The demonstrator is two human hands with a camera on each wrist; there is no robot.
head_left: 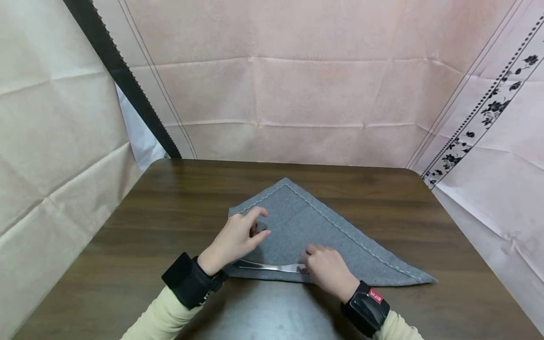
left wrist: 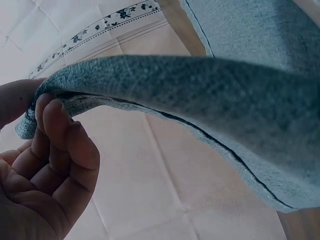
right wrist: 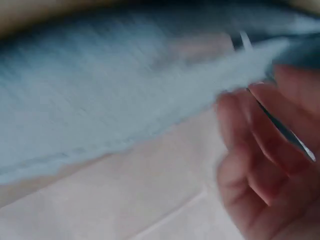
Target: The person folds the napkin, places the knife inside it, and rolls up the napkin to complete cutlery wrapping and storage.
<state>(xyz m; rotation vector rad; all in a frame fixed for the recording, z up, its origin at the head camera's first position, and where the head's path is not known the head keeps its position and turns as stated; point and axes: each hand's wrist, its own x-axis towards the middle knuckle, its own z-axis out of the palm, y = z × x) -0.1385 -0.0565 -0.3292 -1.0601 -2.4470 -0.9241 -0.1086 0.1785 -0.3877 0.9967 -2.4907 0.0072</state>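
A grey cloth napkin (head_left: 297,226) with white stitching lies folded on the table, its point toward the far edge. Along its near edge rests a long, flat silver piece of cutlery (head_left: 272,267). My left hand (head_left: 238,233) is over the napkin's left part. In the left wrist view, a raised, curved corner of the napkin (left wrist: 150,80) runs between the thumb and curled fingers of my left hand (left wrist: 55,160). My right hand (head_left: 329,271), blurred, overlaps the cutlery's right end with bent fingers; I cannot tell whether it grips it.
The dark brown wooden table (head_left: 106,264) has rounded far corners. Behind it hangs a creased beige sheet (head_left: 297,104), with a black strip (head_left: 123,75) at the left and a floral border (head_left: 488,113) at the right. Both wrists wear black straps.
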